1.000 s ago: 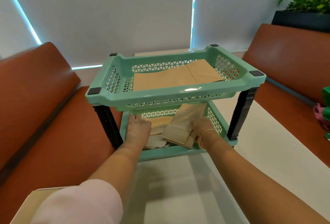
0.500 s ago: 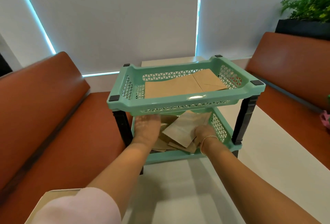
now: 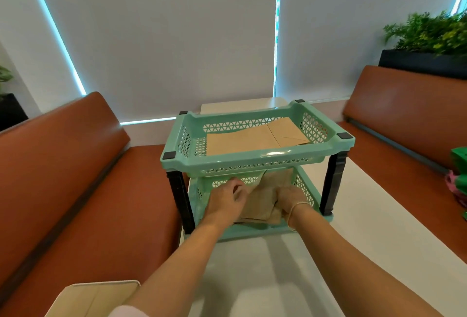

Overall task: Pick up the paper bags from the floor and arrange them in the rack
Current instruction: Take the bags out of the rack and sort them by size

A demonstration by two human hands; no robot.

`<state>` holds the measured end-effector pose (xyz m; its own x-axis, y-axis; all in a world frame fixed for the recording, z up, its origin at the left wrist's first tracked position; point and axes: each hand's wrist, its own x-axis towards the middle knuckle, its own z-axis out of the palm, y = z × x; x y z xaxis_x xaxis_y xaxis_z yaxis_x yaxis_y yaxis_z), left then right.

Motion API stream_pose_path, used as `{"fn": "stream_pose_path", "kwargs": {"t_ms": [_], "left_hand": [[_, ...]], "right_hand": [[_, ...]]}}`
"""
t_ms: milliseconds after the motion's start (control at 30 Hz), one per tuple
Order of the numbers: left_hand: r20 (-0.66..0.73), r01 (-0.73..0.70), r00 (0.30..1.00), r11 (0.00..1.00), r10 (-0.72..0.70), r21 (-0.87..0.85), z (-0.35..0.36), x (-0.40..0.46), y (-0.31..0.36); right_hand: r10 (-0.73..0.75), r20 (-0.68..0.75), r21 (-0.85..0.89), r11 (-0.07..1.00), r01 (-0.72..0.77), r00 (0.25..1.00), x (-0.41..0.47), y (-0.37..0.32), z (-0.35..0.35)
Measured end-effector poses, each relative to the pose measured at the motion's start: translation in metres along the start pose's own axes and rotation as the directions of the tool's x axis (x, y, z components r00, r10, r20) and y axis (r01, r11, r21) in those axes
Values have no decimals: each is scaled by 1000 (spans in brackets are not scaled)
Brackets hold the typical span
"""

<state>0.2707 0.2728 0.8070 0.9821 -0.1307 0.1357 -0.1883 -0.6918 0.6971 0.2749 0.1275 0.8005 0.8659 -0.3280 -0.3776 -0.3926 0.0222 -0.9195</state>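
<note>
Grey blinds back a white counter [image 3: 252, 278] flanked by rust-brown benches [image 3: 75, 190]. On it stands a mint-green two-tier rack [image 3: 255, 158]. Flat brown paper bags [image 3: 242, 141] lie in its top tray. In the lower tray, left hand [image 3: 225, 200] and right hand [image 3: 290, 197] have their fingers clamped on crumpled lower bags [image 3: 262, 203].

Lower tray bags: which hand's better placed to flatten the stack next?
Probably the right hand: it rests on the paper bags in the rack's lower tray. The left hand sits curled at their left edge.
</note>
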Motion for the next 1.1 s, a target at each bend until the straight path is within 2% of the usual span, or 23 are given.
{"fn": "stream_pose_path", "kwargs": {"t_ms": [100, 133, 233, 300, 367, 433, 467, 533, 600, 767, 900, 1000, 1100], "left_hand": [[156, -43, 987, 999, 47, -28, 14, -5, 6], [184, -63, 981, 998, 66, -20, 18, -6, 8], [250, -110, 961, 993, 117, -42, 26, -10, 8], [309, -109, 942, 990, 132, -91, 31, -14, 3], [264, -70, 958, 986, 108, -149, 33, -14, -2], [145, 38, 989, 973, -5, -227, 32, -9, -4], [142, 114, 987, 963, -81, -245, 30, -4, -4], [243, 213, 957, 956, -162, -200, 30, 2, -4], [320, 195, 936, 973, -146, -127, 35, 4, 0], [287, 155, 951, 982, -119, -106, 46, 8, -2], [353, 128, 931, 988, -88, -92, 40, 10, -9], [357, 178, 921, 984, -158, -22, 28, 17, -14], [291, 273, 914, 959, -283, 76, 17, 31, -26]], "right_hand": [[-29, 51, 179, 984, 20, 998, 3, 5, 6], [-26, 68, 189, 982, 13, 997, 1, 5, 7], [-56, 73, 93, 994, 49, 996, 6, 11, 6], [-26, 50, 32, 999, 25, 998, 14, 15, 0], [-9, 38, 62, 998, 7, 999, 17, 17, -6], [-24, 41, 117, 993, 19, 999, 17, 16, -11], [-29, 43, 143, 990, 22, 999, 18, 15, -13], [-15, 53, 185, 983, 5, 999, 19, 13, -14], [-8, 60, 189, 982, -4, 998, 19, 10, -13], [-17, 127, 40, 999, 12, 992, 18, 4, -12], [-25, 137, 3, 1000, 25, 990, 22, 4, -19], [-82, 66, 40, 996, 79, 994, 27, 3, -20], [-136, -61, -106, 986, 129, 989, 34, 5, -20]]}}
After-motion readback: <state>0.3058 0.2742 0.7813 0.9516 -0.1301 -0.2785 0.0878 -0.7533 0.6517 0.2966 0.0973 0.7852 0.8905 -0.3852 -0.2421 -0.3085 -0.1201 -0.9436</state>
